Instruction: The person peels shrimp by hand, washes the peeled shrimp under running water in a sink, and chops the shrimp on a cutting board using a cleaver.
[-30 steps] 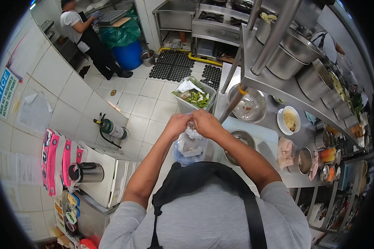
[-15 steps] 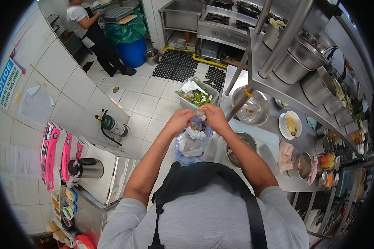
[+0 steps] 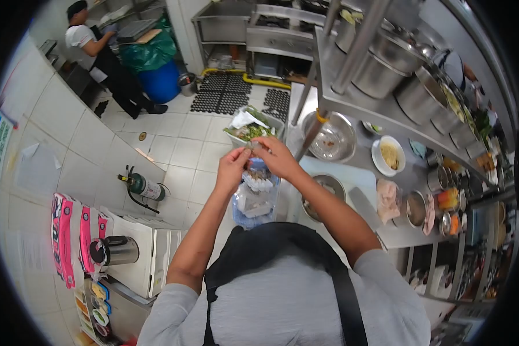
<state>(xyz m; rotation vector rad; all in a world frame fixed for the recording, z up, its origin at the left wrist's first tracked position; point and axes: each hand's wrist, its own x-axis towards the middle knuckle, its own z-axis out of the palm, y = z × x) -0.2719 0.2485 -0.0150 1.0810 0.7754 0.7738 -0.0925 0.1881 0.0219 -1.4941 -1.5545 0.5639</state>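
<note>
A small pale piece (image 3: pixel 249 147), too small to identify, is pinched between the fingertips of a person's two bare hands, which meet in front of the body. The left hand (image 3: pixel 234 166) has its thumb and fingers closed on it; the right hand (image 3: pixel 275 154) grips it from the other side, fingers bent inward.

Beneath the hands, nearer the body, are crumpled blue plastic (image 3: pixel 240 218) and a pale tub (image 3: pixel 254 203), with whitish and brownish lumps (image 3: pixel 258 181) beside the tub; what these are is unclear. Just beyond the hands stands a bin (image 3: pixel 279 127) of green scraps (image 3: pixel 258 132) with something white on top.

To the right, a metal counter (image 3: pixel 360 143) holds a pale board (image 3: pixel 356 174) with a steel bowl (image 3: pixel 336 193) on it, partly behind the right forearm. Farther along are a larger bowl (image 3: pixel 343 135) and a white bowl (image 3: pixel 378 160) of yellowish food, below a shelf (image 3: pixel 341 99) of pots (image 3: pixel 380 76).

To the left, an extinguisher (image 3: pixel 144 187) stands by the tiled wall. At the far upper left, another person (image 3: pixel 106 60) stands beside a blue barrel (image 3: pixel 160 83).
</note>
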